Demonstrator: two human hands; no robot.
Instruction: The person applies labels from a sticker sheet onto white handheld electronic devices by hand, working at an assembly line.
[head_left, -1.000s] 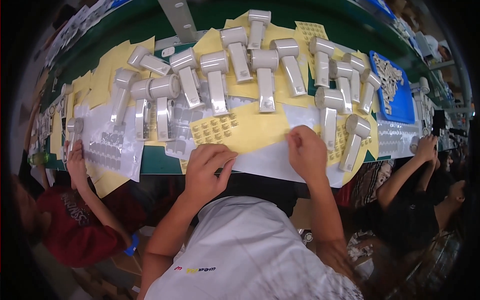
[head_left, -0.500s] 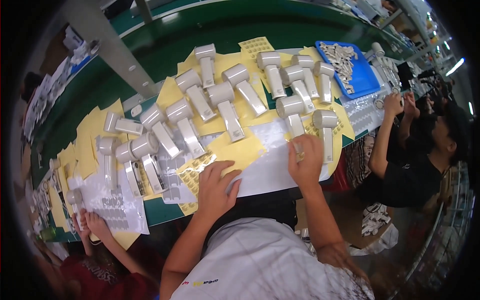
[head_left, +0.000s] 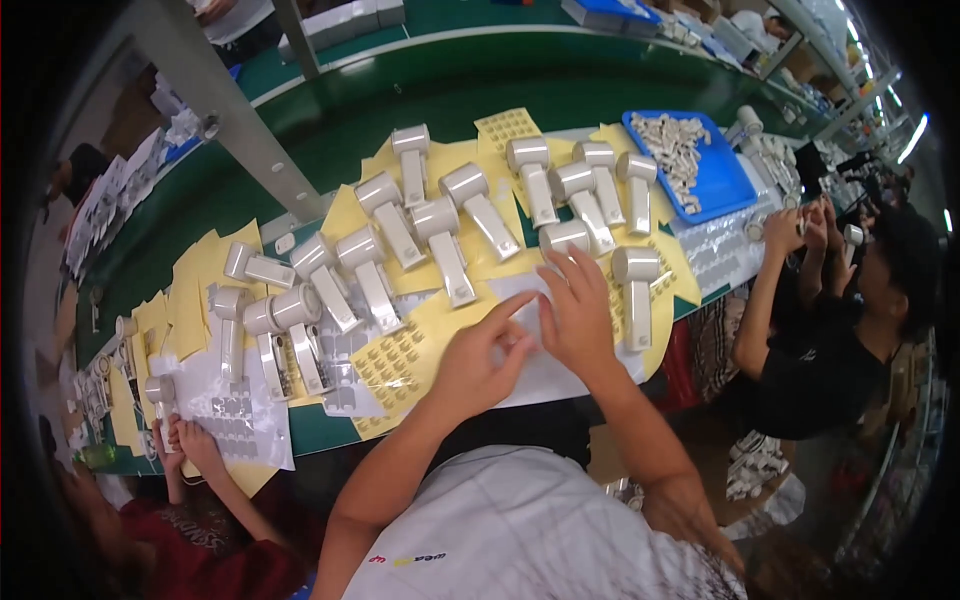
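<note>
Right grip (head_left: 578,322), pale device (head_left: 563,235) just beyond

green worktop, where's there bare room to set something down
Widest is the green worktop beyond the yellow sheets, between the grey post and the blue tray. The tray's right part looks bare too. Crowded: the middle, where pale devices lie close together, and the front, where the left hand and right hand are close.

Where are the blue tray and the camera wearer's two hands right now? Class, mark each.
Blue tray (head_left: 726,178), head view: its bare floor.
Left hand (head_left: 478,364), head view: middle of the hand.
Right hand (head_left: 580,318), head view: back of the hand.
</note>
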